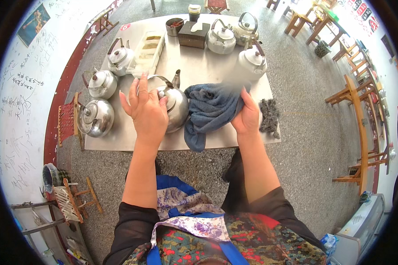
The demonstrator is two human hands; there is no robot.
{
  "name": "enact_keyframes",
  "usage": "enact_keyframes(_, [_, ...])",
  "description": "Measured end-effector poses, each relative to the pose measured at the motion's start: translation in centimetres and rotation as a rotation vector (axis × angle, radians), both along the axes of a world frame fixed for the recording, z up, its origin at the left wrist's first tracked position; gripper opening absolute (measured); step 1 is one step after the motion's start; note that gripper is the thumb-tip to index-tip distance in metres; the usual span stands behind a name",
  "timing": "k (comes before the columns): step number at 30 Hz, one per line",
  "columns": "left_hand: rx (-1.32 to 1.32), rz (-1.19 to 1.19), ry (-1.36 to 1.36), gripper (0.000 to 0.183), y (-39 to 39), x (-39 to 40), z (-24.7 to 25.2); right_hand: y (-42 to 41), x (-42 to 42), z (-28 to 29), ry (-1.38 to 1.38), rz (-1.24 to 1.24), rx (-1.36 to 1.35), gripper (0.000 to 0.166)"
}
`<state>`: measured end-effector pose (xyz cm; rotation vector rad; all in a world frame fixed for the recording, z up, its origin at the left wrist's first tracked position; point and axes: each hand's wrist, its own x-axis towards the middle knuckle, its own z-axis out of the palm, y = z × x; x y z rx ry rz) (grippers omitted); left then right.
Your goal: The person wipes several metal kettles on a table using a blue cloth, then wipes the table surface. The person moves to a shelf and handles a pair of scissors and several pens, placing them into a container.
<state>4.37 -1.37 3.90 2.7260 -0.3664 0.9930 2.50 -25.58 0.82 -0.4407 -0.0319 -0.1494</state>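
Observation:
A shiny steel kettle (178,111) with a dark-tipped spout stands near the front of a pale tabletop (215,140). Over its lid is my left hand (148,107), thumb and forefinger closed at the lid knob (161,94), other fingers spread upward. Bunched in my right hand (248,114) is a blue-grey towel (212,106), folded thickly beside the kettle. One end of the cloth hangs to the table's front edge. A blurry smudge covers part of the view above the right fingers. Right of that hand lies a dark steel-wool scourer (269,117).
More kettles line the left side, one steel kettle (96,117) nearest, and others stand at back right, including a white-lidded kettle (253,63). Behind are a condiment tray (149,51), a tissue box (194,34) and a bowl (174,26). A folding stool (68,119) stands left.

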Motion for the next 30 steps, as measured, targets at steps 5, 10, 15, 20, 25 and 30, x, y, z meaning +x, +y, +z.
enact_keyframes(5, [0.044,-0.001,0.022,0.025,0.4,-0.3,0.5,0.4,0.3,-0.6,0.010,0.006,-0.012,0.025])
enact_keyframes(10, [0.006,-0.042,0.023,0.024,0.7,0.2,0.1,1.0,0.5,-0.7,0.023,0.024,-0.021,0.025])
enact_keyframes(15, [-0.041,-0.064,0.030,0.024,0.8,0.1,0.0,1.2,0.5,-0.8,0.039,0.019,-0.038,0.026])
enact_keyframes(20, [-0.003,-0.079,0.046,0.027,1.2,-0.2,0.4,1.6,0.4,-0.6,0.032,0.036,-0.132,0.029])
enact_keyframes(25, [-0.448,-0.293,-0.037,0.034,2.9,-0.3,0.9,3.0,-1.7,2.2,-0.059,0.056,-0.630,0.036])
enact_keyframes(30, [-0.966,-0.486,0.262,0.023,7.1,2.8,-1.5,6.0,-2.9,4.8,-0.586,-0.106,-1.565,0.029])
